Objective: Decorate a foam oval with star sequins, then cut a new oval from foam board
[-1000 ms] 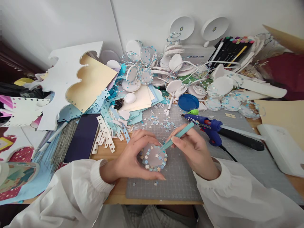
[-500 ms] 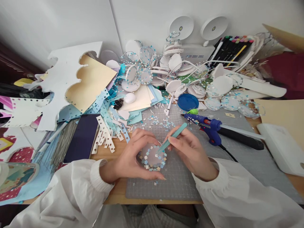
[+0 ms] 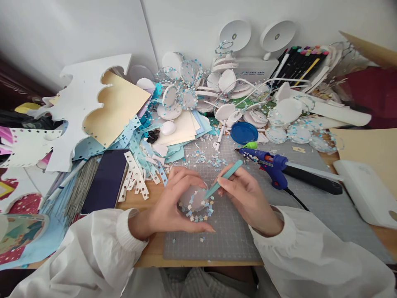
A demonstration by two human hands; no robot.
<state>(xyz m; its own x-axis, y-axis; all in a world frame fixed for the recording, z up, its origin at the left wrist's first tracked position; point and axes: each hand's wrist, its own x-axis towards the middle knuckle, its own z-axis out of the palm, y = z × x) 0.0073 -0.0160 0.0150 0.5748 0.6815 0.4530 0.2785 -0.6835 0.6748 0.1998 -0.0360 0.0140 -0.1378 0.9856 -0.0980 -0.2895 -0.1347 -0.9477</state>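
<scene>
My left hand [image 3: 173,203] curves round a small white disc [image 3: 190,198], thumb below and fingers above. A ring of tiny blue, white and cream flowers [image 3: 198,217] runs around the disc. Pinched in my right hand [image 3: 243,192] are teal tweezers [image 3: 225,178], slanting down to the left; their tip is at the upper right of the flower ring. Whether the tip holds a flower is too small to tell. Both hands are over the grey cutting mat [image 3: 217,246].
Loose paper flowers [image 3: 201,159] lie beyond my hands. A blue glue gun [image 3: 269,165] rests at the right, near a blue lid [image 3: 244,132]. White discs with beaded wire [image 3: 189,99] pile up at the back. A dark phone [image 3: 105,181] and punched paper strips [image 3: 133,178] are left.
The disc and its flower ring have tilted slightly within my left hand, and the ring sits a little further left. The tweezers have shifted slightly left with my right hand.
</scene>
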